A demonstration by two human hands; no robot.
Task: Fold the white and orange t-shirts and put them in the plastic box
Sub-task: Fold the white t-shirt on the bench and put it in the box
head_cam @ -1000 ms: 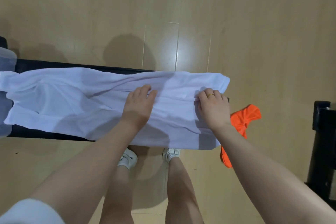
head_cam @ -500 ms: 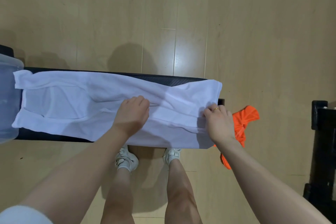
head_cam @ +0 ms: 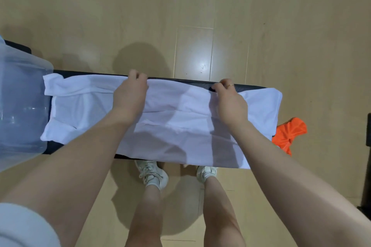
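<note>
- I read no writing anywhere.
- My left hand (head_cam: 130,96) and right hand (head_cam: 230,100) curl fingers, pinching the soft white t-shirt (head_cam: 180,126) by its far edge.
- The crumpled orange t-shirt (head_cam: 289,132) lies beside it; the clear plastic box (head_cam: 20,106) is at the left.

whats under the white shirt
A black bench shows along the white shirt's far edge and near the plastic box. The orange shirt pokes out at its right end; the rest is covered.

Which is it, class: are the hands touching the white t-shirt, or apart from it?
Touching. The head view shows the left hand and right hand with fingers curled over the far edge of the white t-shirt.
</note>
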